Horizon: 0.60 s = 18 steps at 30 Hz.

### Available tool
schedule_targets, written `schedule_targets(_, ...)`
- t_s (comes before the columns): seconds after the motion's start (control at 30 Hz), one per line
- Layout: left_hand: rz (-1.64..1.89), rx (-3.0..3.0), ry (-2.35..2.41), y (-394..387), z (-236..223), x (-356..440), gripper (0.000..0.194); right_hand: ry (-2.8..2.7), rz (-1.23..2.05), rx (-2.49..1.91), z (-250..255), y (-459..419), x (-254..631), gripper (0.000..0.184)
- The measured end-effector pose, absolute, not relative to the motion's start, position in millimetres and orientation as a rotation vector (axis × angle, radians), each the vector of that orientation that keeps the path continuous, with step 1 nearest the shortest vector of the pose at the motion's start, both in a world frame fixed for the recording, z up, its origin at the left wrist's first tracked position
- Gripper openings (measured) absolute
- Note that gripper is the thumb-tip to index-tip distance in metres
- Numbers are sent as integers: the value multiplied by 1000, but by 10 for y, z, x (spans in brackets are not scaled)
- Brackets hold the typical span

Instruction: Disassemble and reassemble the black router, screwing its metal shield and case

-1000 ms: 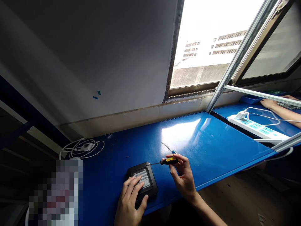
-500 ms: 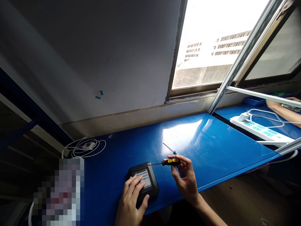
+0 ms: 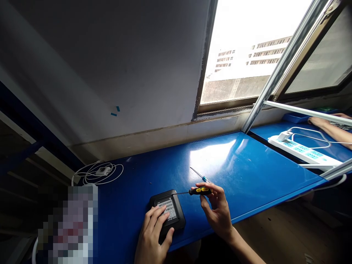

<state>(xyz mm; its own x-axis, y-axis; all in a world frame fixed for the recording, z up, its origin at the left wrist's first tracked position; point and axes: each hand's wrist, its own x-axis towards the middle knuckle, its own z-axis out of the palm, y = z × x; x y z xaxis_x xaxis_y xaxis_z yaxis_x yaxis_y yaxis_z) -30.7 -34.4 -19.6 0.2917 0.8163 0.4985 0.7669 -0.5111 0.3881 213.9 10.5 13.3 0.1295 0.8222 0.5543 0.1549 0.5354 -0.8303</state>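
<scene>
A black square device (image 3: 180,214) with a white barcode label lies on the blue table. My left hand (image 3: 155,229) holds it from the near left, fingers over the label and thumb along the near side. In my right hand (image 3: 218,209) is a black-and-yellow screwdriver (image 3: 200,190), gripped by its handle between thumb and fingers. Its thin shaft points left, and the tip meets the device's far edge near the corner. Behind my right hand lies a second screwdriver (image 3: 197,173) with a blue translucent handle, partly hidden by the fingers. A tiny dark screw-like piece (image 3: 150,183) sits beyond the device.
A white charger (image 3: 103,171) with coiled cable lies at the table's far left. Beside it stands a pixelated object (image 3: 68,223). On the right, past a metal frame (image 3: 260,104), are a white power strip (image 3: 304,148) and another person's forearm (image 3: 330,130).
The view has shifted very slightly. The screwdriver's shaft slopes a little more, its handle end slightly lower. Both hands keep their places, and the other person's arm has shifted a little.
</scene>
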Motion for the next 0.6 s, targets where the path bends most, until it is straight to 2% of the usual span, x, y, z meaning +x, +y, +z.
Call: schedule_targets(0.6,1052,2486,1509,-334,-197,-308,30,-1446,588,-892,54,114,2147,37)
